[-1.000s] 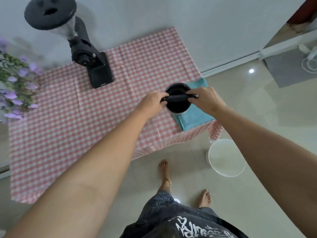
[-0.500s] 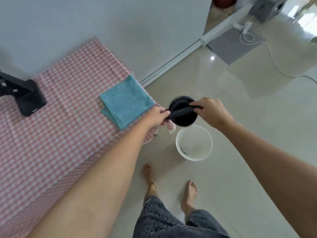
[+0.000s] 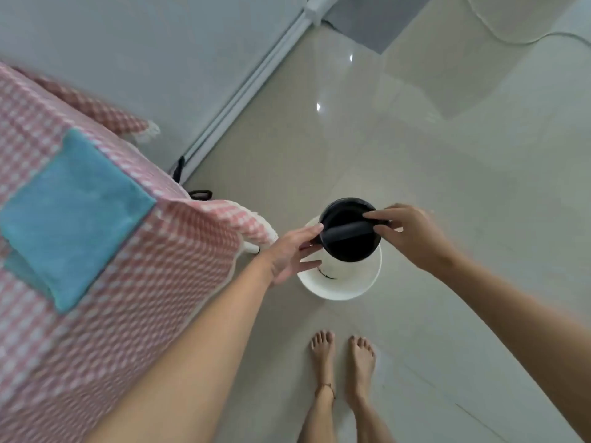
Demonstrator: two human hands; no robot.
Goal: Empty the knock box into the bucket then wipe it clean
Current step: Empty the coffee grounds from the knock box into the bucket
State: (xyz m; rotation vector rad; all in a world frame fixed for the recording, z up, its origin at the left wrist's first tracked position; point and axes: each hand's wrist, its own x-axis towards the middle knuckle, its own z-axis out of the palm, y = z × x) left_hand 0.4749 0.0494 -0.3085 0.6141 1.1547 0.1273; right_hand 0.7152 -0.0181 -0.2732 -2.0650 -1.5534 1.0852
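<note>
The black round knock box with a bar across its mouth hangs in the air directly above the white bucket on the floor. My right hand grips the right end of the bar and the rim. My left hand touches the left side of the box with its fingers partly spread. The box is upright, mouth toward me. A dark streak shows inside the bucket. The folded teal cloth lies on the table at the left.
The table with a pink checked tablecloth fills the left side, its corner close to the bucket. My bare feet stand on the glossy tiled floor just below the bucket. A white wall and skirting rail run behind.
Both hands carried the knock box off the teal cloth on the table, to the right and down, until it hangs over the bucket. My left hand's fingers have loosened.
</note>
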